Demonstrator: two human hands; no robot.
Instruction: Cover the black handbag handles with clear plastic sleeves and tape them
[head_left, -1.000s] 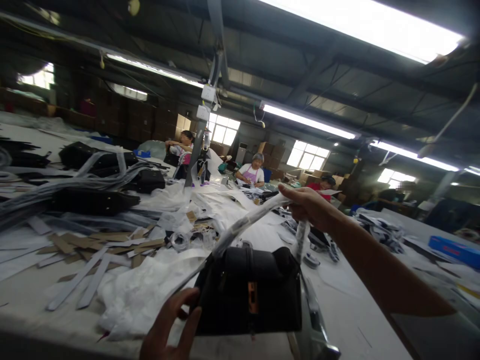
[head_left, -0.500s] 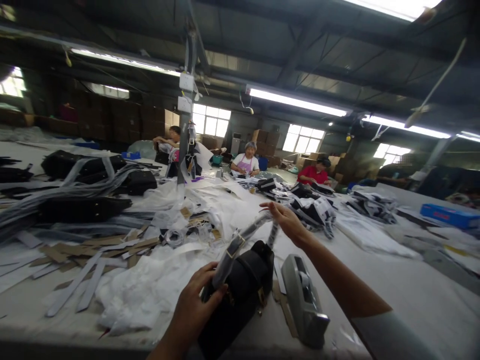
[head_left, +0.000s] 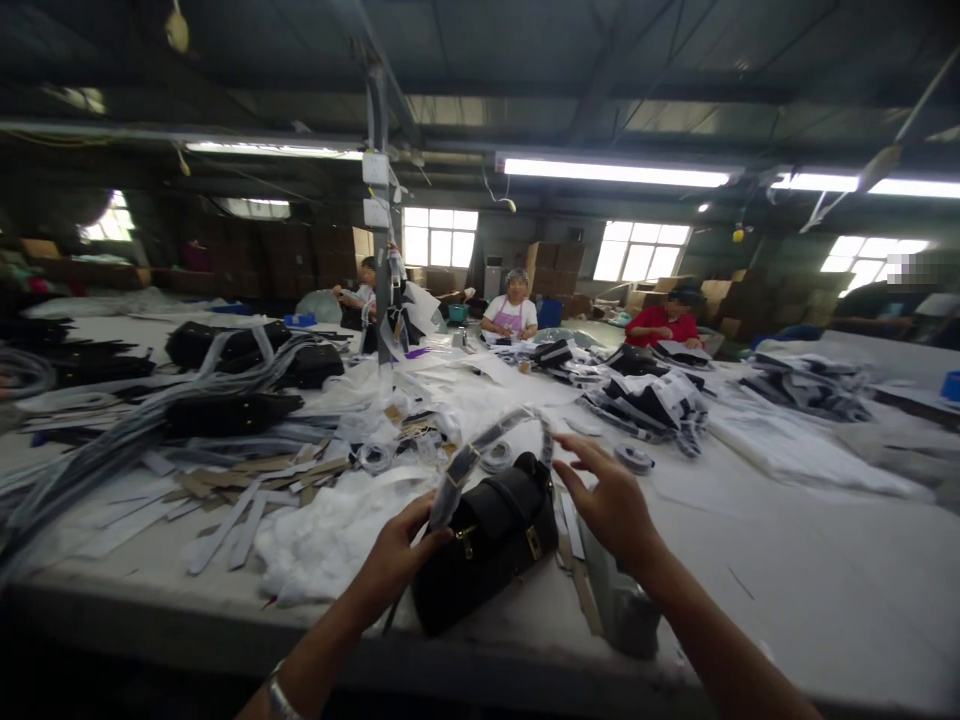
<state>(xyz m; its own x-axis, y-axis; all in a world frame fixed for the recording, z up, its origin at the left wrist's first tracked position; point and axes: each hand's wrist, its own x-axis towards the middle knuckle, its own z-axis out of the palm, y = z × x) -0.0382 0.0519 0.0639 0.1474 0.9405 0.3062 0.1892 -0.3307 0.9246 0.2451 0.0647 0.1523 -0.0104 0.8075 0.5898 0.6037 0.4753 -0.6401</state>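
A black handbag (head_left: pixel 491 570) with gold-coloured hardware sits slightly tilted at the table's near edge. Its strap (head_left: pixel 454 478), wrapped in clear plastic, arches over the top. My left hand (head_left: pixel 401 550) grips the bag's upper left corner at the foot of the strap, thumb in front. On the other side, my right hand (head_left: pixel 611 500) is open, fingers apart, with the fingertips beside the strap's right end; whether they touch it I cannot tell. Under my right wrist stands a grey tape dispenser (head_left: pixel 630 615), partly hidden by the arm.
White crumpled padding (head_left: pixel 315 545) and card strips (head_left: pixel 247 525) lie left of the bag. Farther left are black bags (head_left: pixel 225 412) with plastic-wrapped straps. Tape rolls (head_left: pixel 634 458) and more wrapped black pieces (head_left: pixel 649 400) lie beyond. A post (head_left: pixel 384 300) rises mid-table; several people work behind.
My right hand has come down from the top of the strap to its right side and spread its fingers. The left hand keeps its grip on the bag. The camera view has shifted.
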